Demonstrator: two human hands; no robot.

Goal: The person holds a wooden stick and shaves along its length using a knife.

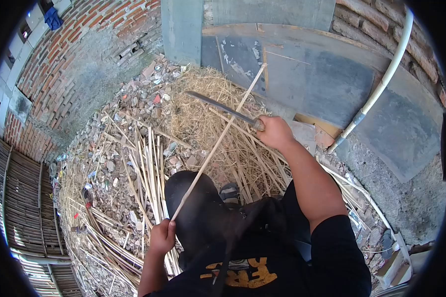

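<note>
My left hand (162, 236) is closed around the lower end of a long pale bamboo strip (206, 161), which slants up and right across my knee toward the grey panels. My right hand (275, 132) grips the handle of a long machete (218, 105). Its dark blade points up and left and crosses the strip near the strip's upper part. Whether blade and strip touch, I cannot tell. Below the blade lies a heap of thin straw-coloured shavings (193, 119). A bundle of pale strips (148, 168) lies left of my knee.
Rubble (104, 168) covers the ground at the left, with more strips (109, 247) lower down. Grey panels (317, 74) lean on the brick wall ahead. A pale pole (381, 86) stands at the right. A woven bamboo screen (22, 198) is at the far left.
</note>
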